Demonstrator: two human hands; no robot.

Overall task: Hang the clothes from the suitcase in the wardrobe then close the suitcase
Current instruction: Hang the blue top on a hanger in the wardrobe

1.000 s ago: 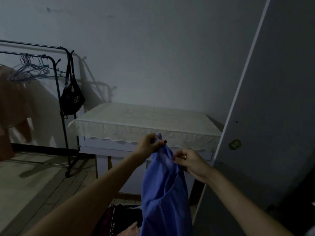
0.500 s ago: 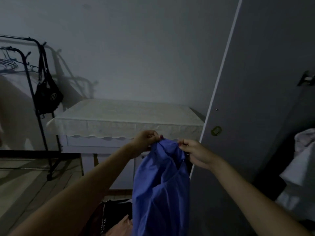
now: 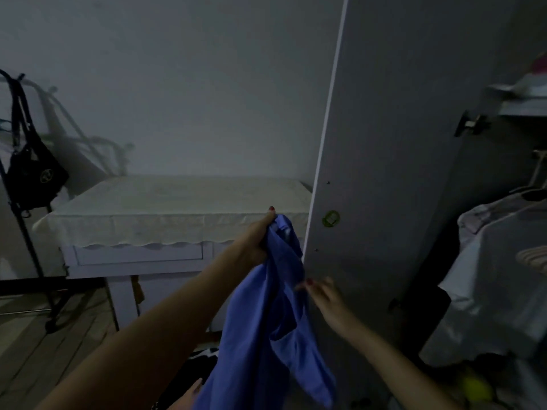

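At nine o'clock a black bag (image 3: 34,176) hangs from a dark clothes rack (image 3: 28,247), and just right of it stands a surface (image 3: 177,199) under a pale scalloped cloth. Past its right end the left hand (image 3: 260,232) has its grip curled tight round the bunched top of a blue garment (image 3: 266,327), which hangs with its long axis running straight down from that grip toward six o'clock, where dark clothing lies, presumably in the suitcase, though the case itself cannot be made out. The right hand (image 3: 321,294) sits lower, at about four o'clock from the left grip, fingers loose and spread, holding nothing, just beside the cloth's right edge and in front of the open wardrobe door (image 3: 384,173). At three o'clock, inside the wardrobe (image 3: 509,108), pale garments (image 3: 503,261) already hang. The wardrobe's hanging space lies to the right of the garment, beyond the door, so the free right hand is the nearer one for fetching a hanger while the left keeps the cloth up.
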